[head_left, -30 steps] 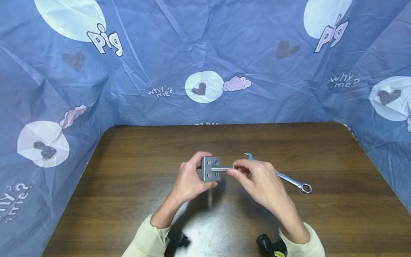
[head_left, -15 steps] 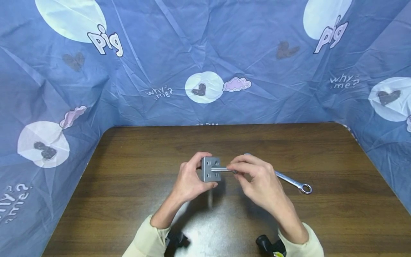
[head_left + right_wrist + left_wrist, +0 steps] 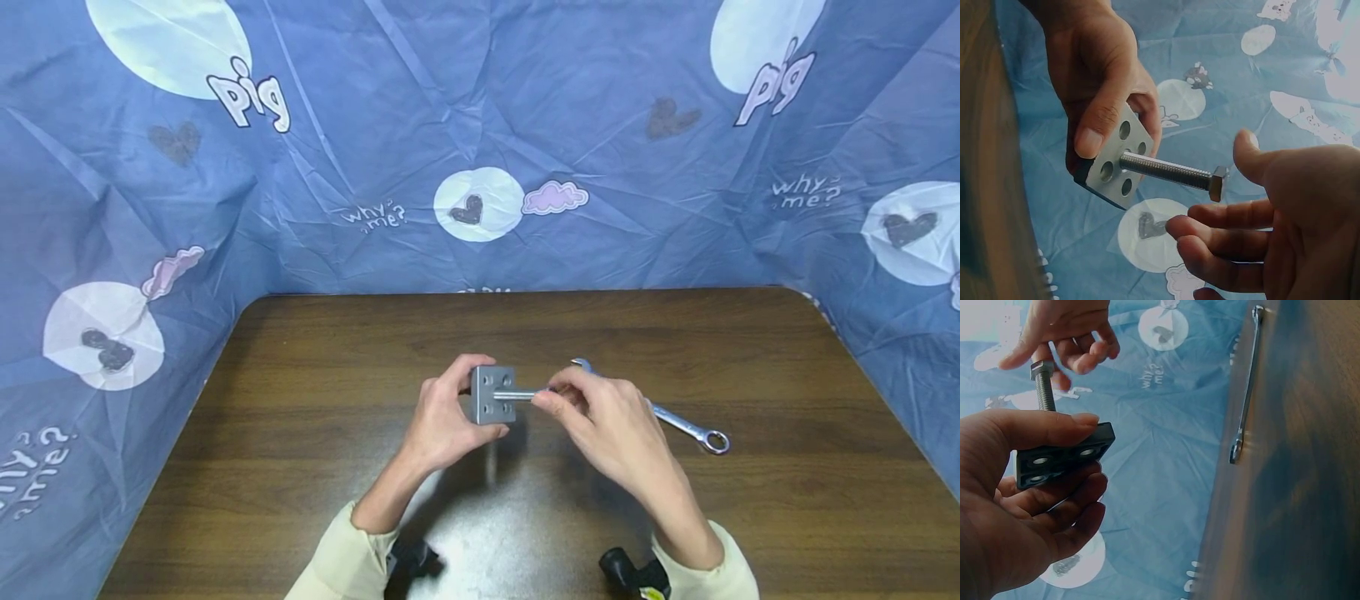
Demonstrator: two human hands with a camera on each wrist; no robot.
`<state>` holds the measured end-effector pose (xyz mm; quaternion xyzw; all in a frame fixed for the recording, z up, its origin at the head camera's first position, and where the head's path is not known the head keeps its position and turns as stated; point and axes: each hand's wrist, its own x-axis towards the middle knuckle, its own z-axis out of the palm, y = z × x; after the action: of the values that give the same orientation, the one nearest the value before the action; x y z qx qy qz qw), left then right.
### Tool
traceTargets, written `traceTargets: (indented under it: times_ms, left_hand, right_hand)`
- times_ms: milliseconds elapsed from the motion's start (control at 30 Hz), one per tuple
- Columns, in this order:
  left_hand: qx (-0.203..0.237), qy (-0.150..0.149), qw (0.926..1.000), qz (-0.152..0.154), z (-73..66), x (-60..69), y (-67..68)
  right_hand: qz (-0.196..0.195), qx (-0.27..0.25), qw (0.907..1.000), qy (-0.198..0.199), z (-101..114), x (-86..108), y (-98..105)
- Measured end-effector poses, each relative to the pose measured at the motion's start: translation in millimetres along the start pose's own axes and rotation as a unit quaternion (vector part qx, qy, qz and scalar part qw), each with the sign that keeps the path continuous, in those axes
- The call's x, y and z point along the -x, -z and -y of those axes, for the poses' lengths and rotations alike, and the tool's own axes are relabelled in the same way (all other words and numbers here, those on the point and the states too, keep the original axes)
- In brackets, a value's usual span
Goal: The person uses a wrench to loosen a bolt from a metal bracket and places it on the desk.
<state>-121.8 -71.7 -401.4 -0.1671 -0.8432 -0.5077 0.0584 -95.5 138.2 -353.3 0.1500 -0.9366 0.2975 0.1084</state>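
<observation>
My left hand [image 3: 442, 417] grips a square grey metal plate [image 3: 483, 407] by its edges, above the table. The plate has holes near its corners. From its middle a threaded hex bolt [image 3: 517, 395] sticks out to the right, its head away from the plate. My right hand [image 3: 618, 425] is around the head end. In the right wrist view, the bolt head [image 3: 1217, 183] shows bare between the spread thumb [image 3: 1246, 140] and the fingers [image 3: 1229, 215], apart from the thumb. The left wrist view also shows that thumb [image 3: 1016, 357] off the head.
A combination wrench [image 3: 686, 423] lies on the brown wooden table [image 3: 337, 333], partly behind my right hand. Blue printed cloth [image 3: 480, 108] surrounds the table's back and sides. Black wrist gear [image 3: 630, 573] shows near the right sleeve.
My right fingers reached forward over the bolt head half a second ago and have since drawn back. The left hand, plate and wrench look the same.
</observation>
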Motion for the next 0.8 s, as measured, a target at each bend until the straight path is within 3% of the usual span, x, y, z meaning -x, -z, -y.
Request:
traceTargets:
  times_ms: [133,267,467,633,800]
  left_hand:
    - [-0.002,-0.001,1.0000,0.002,0.1,0.0,-0.4]
    - [-0.002,0.001,1.0000,0.003,-1.1,0.3,-0.2]
    - [-0.006,0.003,1.0000,0.003,-1.2,-0.1,-0.2]
    - [-0.003,0.004,1.0000,0.002,-0.2,-0.4,-0.5]
    - [0.001,0.004,1.0000,0.005,-0.1,0.2,-0.9]
  right_hand:
    - [0.001,0.012,0.9997,-0.020,0.7,0.0,-2.1]
    - [-0.006,0.006,0.9999,-0.006,0.5,-0.1,-3.1]
    - [-0.033,-0.019,0.9971,0.065,-2.7,-0.7,-3.2]
    - [-0.075,-0.054,0.9861,0.138,-7.2,0.2,-4.8]
    - [-0.093,-0.071,0.9785,0.170,-7.8,0.0,-6.5]
